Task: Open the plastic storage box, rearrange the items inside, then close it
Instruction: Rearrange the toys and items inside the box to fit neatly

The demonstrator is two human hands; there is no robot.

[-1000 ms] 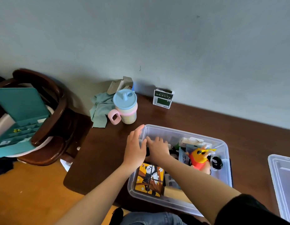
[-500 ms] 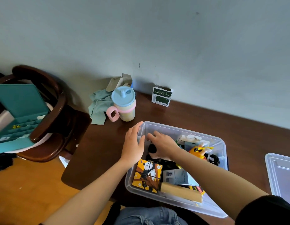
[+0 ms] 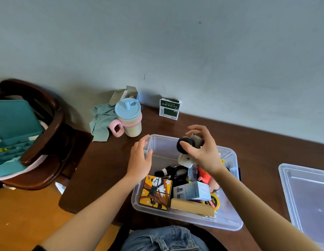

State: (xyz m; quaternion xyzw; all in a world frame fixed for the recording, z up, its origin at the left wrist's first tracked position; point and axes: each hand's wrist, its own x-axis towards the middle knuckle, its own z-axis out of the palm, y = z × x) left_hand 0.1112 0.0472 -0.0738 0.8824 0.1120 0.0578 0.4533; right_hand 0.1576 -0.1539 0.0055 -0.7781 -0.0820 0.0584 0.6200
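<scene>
**Rearranging: small toy lifted clear of open box**

Right hand [image 3: 201, 151] raised above far half of clear rectangular plastic storage box [image 3: 230, 222]; fingers [image 3: 198, 128] curled over and thumb under a small grey-and-cream toy with a round black wheel [image 3: 183, 145], pinching it. Exact nature of toy not resolvable. Left hand [image 3: 140, 160] relaxed, fingers straight, resting against far-left corner of box rim, holding nothing.

Box open on dark brown wooden table [image 3: 110, 165]; clear plastic lid [image 3: 309, 194] lying flat well to the right of right hand, apart from box. Long axis of box running from left hand's corner toward near right, slightly diagonal to table edge; mouth facing up.

Below right wrist, inside box: orange panda-print cube [image 3: 155, 192], pale grey carton [image 3: 192, 191], tan wooden block [image 3: 192, 206], yellow tape measure [image 3: 214, 202], red-orange toy [image 3: 203, 175], black-and-white bundle [image 3: 171, 172].

Judged step: re-placing held toy. Advisable: keep left hand bracing rim, lower toy into bare far-left space under fingertips, wheel side down if stable, kept below rim so lid can seat
</scene>
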